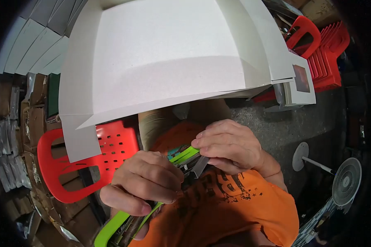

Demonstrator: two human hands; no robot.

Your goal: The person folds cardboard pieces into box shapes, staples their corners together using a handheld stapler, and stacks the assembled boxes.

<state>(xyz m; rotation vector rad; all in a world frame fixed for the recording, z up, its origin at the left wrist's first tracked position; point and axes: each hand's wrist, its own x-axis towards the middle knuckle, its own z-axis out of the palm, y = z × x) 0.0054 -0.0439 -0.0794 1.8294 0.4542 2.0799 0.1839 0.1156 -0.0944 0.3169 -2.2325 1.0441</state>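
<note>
A bright green stapler (118, 224) with dark metal parts runs diagonally in front of my orange shirt. My left hand (146, 183) is closed around its middle, with the fingers covering much of it. At the stapler's far end, my right hand (231, 144) pinches the green tip with thumb and fingers. A grey, channel-shaped strip (200, 166) juts out under the right fingers, beside the stapler's metal part; it may be a strip of staples. Just beyond both hands lies a large white cardboard box (160, 78) with raised sides and a folded corner flap.
A red plastic chair (125, 144) stands at the left, near the box's flap. Stacked red chairs (327, 61) are at the back right. A white fan (346, 181) is on the right. Piled cardboard and wrapped bundles (6, 148) line the left side.
</note>
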